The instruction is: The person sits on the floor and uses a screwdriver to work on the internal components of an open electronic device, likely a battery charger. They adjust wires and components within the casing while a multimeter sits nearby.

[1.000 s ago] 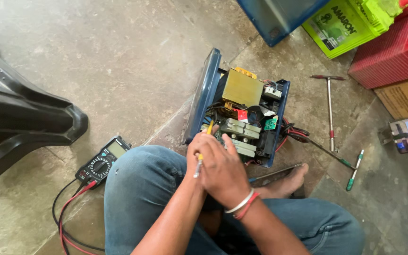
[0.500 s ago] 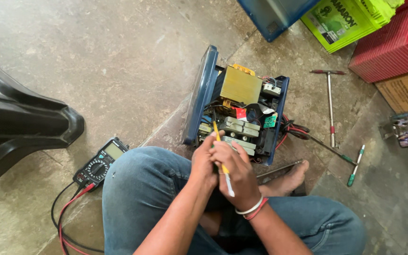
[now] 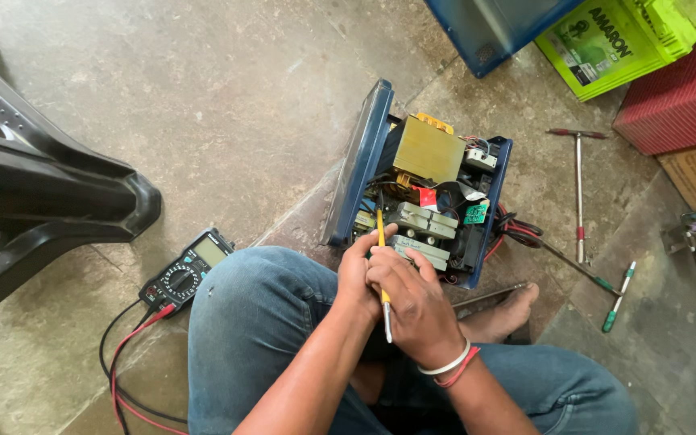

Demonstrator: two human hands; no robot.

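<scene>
A thin yellow tool (image 3: 381, 266) runs between both hands, its upper end in the open blue unit (image 3: 428, 193) on the floor (image 3: 227, 105), near that unit's near edge. The left hand (image 3: 360, 270) is closed around the tool; the right hand (image 3: 412, 302) is curled over it, fingers touching the unit's parts. A multimeter (image 3: 185, 271) lies left of the knee; screwdrivers (image 3: 618, 296) lie to the right.
</scene>
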